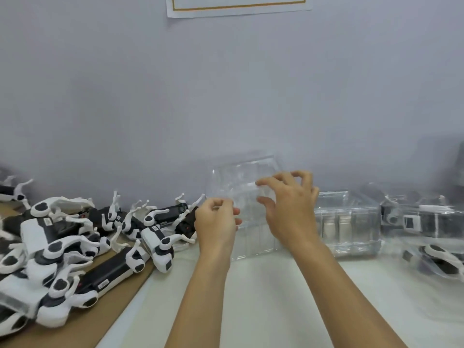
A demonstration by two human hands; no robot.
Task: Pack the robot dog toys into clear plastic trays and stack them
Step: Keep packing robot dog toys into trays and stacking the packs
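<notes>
While the left hand (216,222) pinches the clear tray's (247,197) left edge, the right hand (288,209) hovers at its right side, fingers spread and curled. Tray is tilted above white table (276,297); toy dogs (75,247) piled left, packed trays (424,222) right.

A pale grey wall (226,96) was seen beyond the hands, a gold-bordered paper sheet (238,5) was fixed high above them, brown cardboard (120,295) lay to their left, and a white tabletop (276,297) was spread beneath them.
</notes>
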